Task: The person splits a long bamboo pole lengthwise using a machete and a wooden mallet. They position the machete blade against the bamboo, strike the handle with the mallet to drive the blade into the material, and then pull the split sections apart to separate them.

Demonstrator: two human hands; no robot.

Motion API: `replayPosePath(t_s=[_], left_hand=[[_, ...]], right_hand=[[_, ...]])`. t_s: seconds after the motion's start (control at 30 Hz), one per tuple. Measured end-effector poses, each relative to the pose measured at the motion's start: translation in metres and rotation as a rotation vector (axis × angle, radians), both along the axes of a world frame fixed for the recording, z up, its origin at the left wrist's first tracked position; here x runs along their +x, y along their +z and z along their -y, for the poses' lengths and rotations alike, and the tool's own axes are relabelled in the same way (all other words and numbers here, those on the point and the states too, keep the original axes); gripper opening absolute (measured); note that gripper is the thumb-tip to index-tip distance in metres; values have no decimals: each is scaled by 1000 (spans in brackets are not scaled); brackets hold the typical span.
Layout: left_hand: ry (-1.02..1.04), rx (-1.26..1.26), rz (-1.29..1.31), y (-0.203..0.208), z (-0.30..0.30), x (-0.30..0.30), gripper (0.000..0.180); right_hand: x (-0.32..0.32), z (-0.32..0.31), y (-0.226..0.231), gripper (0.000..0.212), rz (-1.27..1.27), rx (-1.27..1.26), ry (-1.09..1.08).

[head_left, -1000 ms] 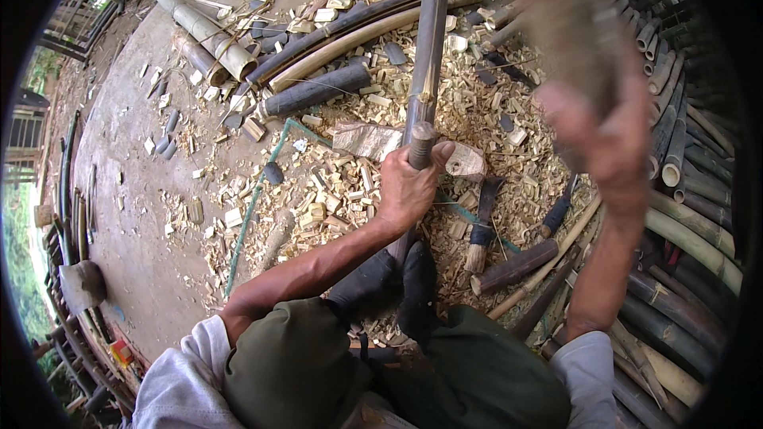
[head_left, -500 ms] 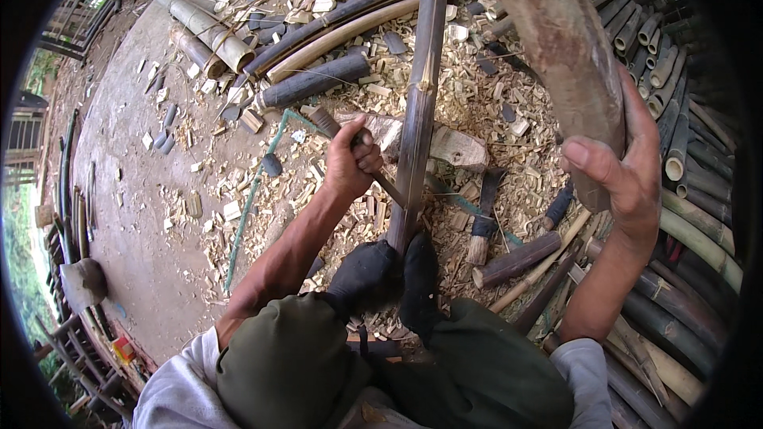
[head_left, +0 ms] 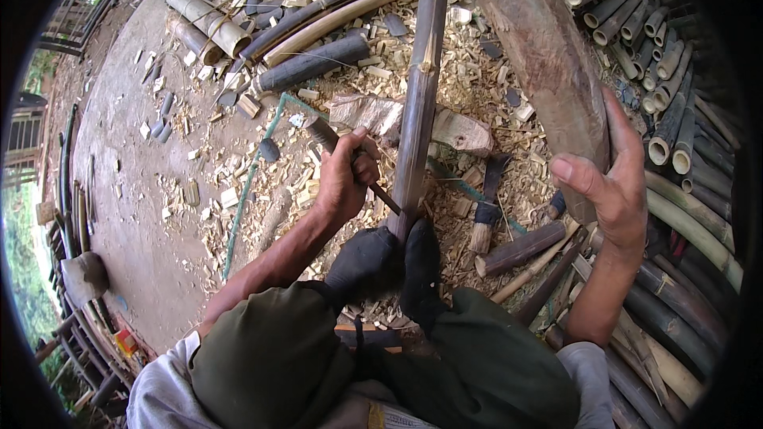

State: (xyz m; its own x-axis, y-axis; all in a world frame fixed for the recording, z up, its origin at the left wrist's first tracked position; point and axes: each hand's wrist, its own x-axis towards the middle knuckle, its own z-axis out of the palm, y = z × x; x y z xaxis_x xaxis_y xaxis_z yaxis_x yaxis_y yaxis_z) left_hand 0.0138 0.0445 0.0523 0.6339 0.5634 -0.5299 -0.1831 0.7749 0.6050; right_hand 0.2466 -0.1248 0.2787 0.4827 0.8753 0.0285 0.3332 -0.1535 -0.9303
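Note:
My left hand (head_left: 346, 176) is closed round the shaft of a chisel (head_left: 321, 134), its ridged handle end pointing up and left. The chisel's tip touches the near end of a dark bamboo pole (head_left: 416, 103). That pole lies lengthwise before me, across a rough wooden block (head_left: 465, 133), its near end pinned between my dark-covered feet (head_left: 364, 264). With thumb and fingers my right hand (head_left: 610, 191) grips the near end of a big, worn wooden club (head_left: 544, 48). The club is raised to the right of the pole, and its far end runs out of view.
Pale wood chips (head_left: 381, 63) litter the ground around the block. A tool with a dark-wrapped handle (head_left: 486, 213) lies right of the pole, near a short bamboo piece (head_left: 520, 249). Cut bamboo tubes (head_left: 636, 24) are stacked at right; longer bamboo lengths (head_left: 342, 24) lie at far left.
The view has shifted slightly. The club and my right hand have come a little left, closer to the pole. The chisel tip sits slightly nearer my feet; both grips are unchanged.

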Motion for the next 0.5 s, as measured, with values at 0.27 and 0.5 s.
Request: replayPosePath(t_s=[0.27,0.5], left_hand=[[-81,267,-134,13,22,7,44],[-245,584,-221,40,62,40,46]], right_hand=[[-12,-7,7,77,1,49,-54],[-16,-24,-7,79,231,-280,272]])
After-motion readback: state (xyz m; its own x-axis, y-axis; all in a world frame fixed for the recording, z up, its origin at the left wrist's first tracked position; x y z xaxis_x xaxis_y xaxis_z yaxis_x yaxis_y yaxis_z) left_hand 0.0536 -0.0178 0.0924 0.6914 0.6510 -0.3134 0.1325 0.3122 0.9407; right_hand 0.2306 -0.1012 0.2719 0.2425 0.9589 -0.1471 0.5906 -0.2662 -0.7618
